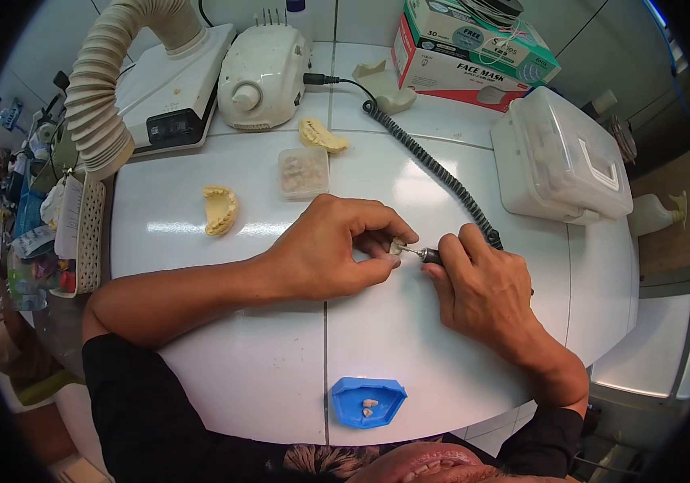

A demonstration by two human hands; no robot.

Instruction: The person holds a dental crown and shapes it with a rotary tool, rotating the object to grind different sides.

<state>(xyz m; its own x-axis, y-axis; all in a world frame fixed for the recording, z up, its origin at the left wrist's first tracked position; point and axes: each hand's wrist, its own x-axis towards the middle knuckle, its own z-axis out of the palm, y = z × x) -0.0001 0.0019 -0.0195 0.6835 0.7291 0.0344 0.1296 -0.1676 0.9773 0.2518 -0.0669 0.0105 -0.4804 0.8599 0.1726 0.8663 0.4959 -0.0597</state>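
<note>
Between the thumb and fingers of my left hand (pixel 333 245) is a small off-white dental piece (pixel 396 246), partly covered by the fingertips. My right hand (pixel 486 294) grips a rotary handpiece (pixel 430 256), whose thin bur (pixel 411 250) meets or nearly meets the piece. A dark coiled cord (pixel 442 171) runs from the handpiece side to the white micromotor control box (pixel 260 76). Below the hands, a blue tray (pixel 345 415) holds two small tooth-like pieces (pixel 369 403). Beyond my left hand stands a clear plastic box (pixel 303 173) with small pinkish bits inside.
Two yellowish dental casts (pixel 220 211) lie on the white tiled table (pixel 224 338). A ribbed suction hose (pixel 95 101) hangs at the left, above a woven basket (pixel 90 237). Face mask boxes (pixel 462 64) and a white lidded case (pixel 558 157) stand at the back right.
</note>
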